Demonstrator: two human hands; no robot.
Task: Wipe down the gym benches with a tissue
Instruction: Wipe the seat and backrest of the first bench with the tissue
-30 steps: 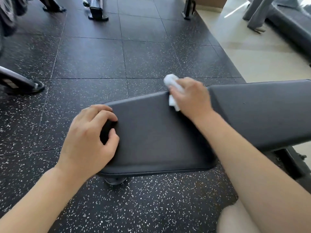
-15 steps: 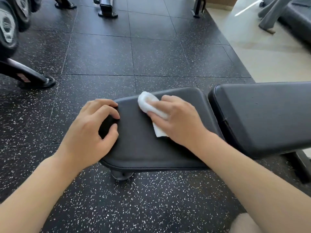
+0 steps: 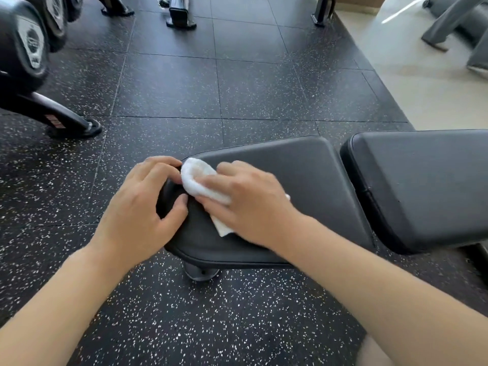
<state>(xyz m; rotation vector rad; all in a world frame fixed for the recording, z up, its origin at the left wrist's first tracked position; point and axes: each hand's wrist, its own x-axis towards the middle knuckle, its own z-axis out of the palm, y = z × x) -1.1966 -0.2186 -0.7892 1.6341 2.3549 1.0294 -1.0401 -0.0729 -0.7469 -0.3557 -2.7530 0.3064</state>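
Observation:
A black padded gym bench stands before me in two parts: the seat pad (image 3: pixel 298 175) in the middle and the back pad (image 3: pixel 422 180) to its right. My right hand (image 3: pixel 250 204) holds a folded white tissue (image 3: pixel 198 180) and presses it on the seat pad near its left end. My left hand (image 3: pixel 140 210) grips the narrow left end of the seat pad, fingers curled over the edge, thumb on top. The tissue touches my left fingertips.
Black speckled rubber floor tiles (image 3: pixel 237 85) surround the bench. A dumbbell rack foot (image 3: pixel 66 122) with dumbbells (image 3: pixel 23 46) stands at the far left. Machine feet (image 3: pixel 179 17) are at the top. A pale floor (image 3: pixel 422 85) with grey equipment lies at the upper right.
My right hand has slid the tissue leftward along the seat pad, from its far right edge to its left end by my left hand. My left hand has kept its grip.

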